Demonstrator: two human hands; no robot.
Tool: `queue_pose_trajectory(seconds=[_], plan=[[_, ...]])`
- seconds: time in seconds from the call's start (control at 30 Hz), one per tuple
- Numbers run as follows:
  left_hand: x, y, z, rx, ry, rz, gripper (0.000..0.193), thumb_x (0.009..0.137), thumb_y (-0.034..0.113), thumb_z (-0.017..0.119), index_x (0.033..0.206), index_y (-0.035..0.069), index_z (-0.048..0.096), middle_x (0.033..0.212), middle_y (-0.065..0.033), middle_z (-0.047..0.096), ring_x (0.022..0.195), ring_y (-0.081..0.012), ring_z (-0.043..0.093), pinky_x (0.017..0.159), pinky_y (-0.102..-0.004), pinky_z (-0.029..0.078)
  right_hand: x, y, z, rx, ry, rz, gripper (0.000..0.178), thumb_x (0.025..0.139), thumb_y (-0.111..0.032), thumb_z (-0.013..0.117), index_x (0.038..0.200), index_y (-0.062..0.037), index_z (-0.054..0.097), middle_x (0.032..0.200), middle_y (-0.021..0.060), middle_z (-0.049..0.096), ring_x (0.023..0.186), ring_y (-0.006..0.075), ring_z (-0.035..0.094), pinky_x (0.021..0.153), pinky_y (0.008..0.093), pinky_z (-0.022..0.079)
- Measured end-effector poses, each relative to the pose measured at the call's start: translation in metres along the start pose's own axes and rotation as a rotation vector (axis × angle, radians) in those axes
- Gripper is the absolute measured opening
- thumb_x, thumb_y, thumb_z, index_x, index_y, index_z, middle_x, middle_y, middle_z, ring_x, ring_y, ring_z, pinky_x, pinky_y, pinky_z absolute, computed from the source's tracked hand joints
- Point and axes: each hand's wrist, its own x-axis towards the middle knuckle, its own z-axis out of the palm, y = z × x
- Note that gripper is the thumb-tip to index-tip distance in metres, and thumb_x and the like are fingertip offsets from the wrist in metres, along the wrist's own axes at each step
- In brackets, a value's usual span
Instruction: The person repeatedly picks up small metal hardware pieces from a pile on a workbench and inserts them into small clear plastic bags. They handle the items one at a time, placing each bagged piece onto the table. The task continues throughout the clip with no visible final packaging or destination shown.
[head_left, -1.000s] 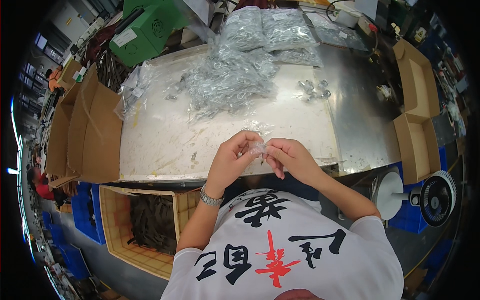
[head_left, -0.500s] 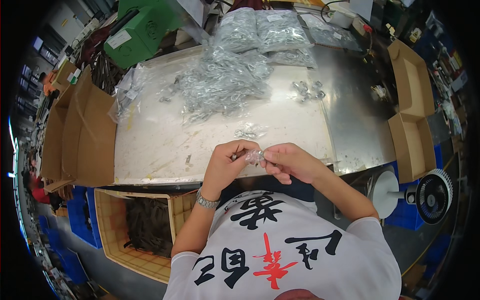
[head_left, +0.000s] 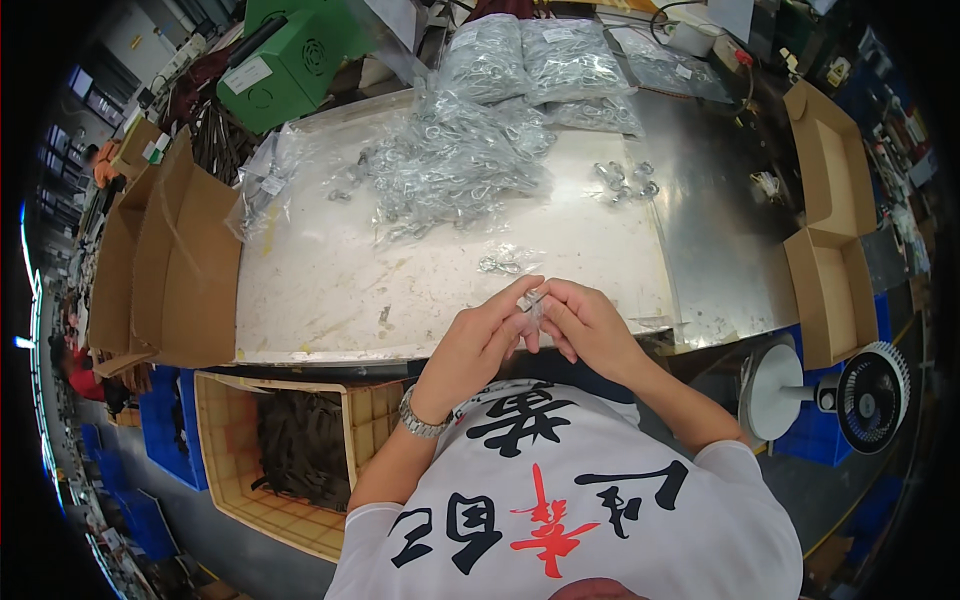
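Close together over the table's near edge, both my hands pinch a small clear plastic bag. My left hand, with a metal watch at its wrist, is closed on one side of it. My right hand grips the other side, thumb and fingers pressed together. Something shiny shows at the bag, but the fingers partly hide it. Just beyond my hands lies another small clear bag with metal hooks. Farther back is a large heap of bagged metal hooks.
Loose metal pieces lie right of the heap, with full clear bags behind. Open cardboard boxes flank the table, left and right. A yellow crate stands below, a green machine at back left, a fan at right.
My hands have drawn nearer each other and turned inward round the small bag, now covering more of it. The whole view has shifted slightly.
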Motion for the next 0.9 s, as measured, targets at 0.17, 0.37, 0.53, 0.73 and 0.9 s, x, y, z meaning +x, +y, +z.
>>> queue_pose_trajectory(seconds=[0.17,0.37,0.53,0.73,0.9], plan=[[0.003,-0.032,0.024,-0.255,0.074,-0.047,0.042,0.11,0.006,0.049,0.151,0.003,0.057,0.08,-0.0039,0.065,0.071,-0.0106,0.056,0.066,-0.0257,0.048,-0.008,0.004,0.012,-0.161,0.109,-0.116,0.025,0.115,-0.016,0.045,0.106,0.0001,0.061,0.07,0.005,0.061,0.052,0.0109,0.053,0.05,0.0286,0.044],[0.015,-0.048,0.036,0.192,0.324,0.17,0.032,0.106,0.006,0.057,0.137,0.002,0.066,0.074,-0.0101,0.063,0.066,-0.0126,0.06,0.063,-0.029,0.049,-0.009,0.007,0.014,-0.137,0.103,0.011,0.022,0.113,-0.015,0.049,0.105,0.0013,0.061,0.069,0.006,0.061,0.05,0.0127,0.056,0.05,0.0313,0.046],[0.032,-0.061,0.003,0.285,0.412,0.147,0.027,0.1,0.006,0.067,0.127,0.003,0.072,0.078,-0.0119,0.07,0.065,-0.0184,0.065,0.065,-0.032,0.052,0.018,0.005,-0.049,-0.651,0.345,-0.12,0.019,0.107,-0.016,0.059,0.107,0.0009,0.067,0.076,0.0108,0.07,0.058,0.0271,0.064,0.064,0.0401,0.054],[0.044,-0.064,-0.026,0.635,0.385,0.183,0.026,0.095,0.01,0.074,0.12,0.008,0.074,0.106,-0.0111,0.069,0.08,-0.0317,0.068,0.073,-0.0402,0.055,0.034,-0.001,-0.052,-1.078,0.372,-0.611,0.035,0.089,-0.012,0.078,0.122,-0.0058,0.068,0.132,0.013,0.064,0.127,0.0345,0.058,0.105,0.047,0.047],[0.056,-0.077,-0.024,0.664,0.452,0.206,0.017,0.096,0.014,0.073,0.11,0.004,0.072,0.104,-0.0115,0.068,0.083,-0.0349,0.068,0.075,-0.0432,0.055,0.071,0.031,-0.009,-1.251,0.217,-0.639,0.027,0.089,-0.019,0.078,0.11,-0.0039,0.069,0.116,0.0106,0.067,0.114,0.0292,0.063,0.093,0.0412,0.05]])
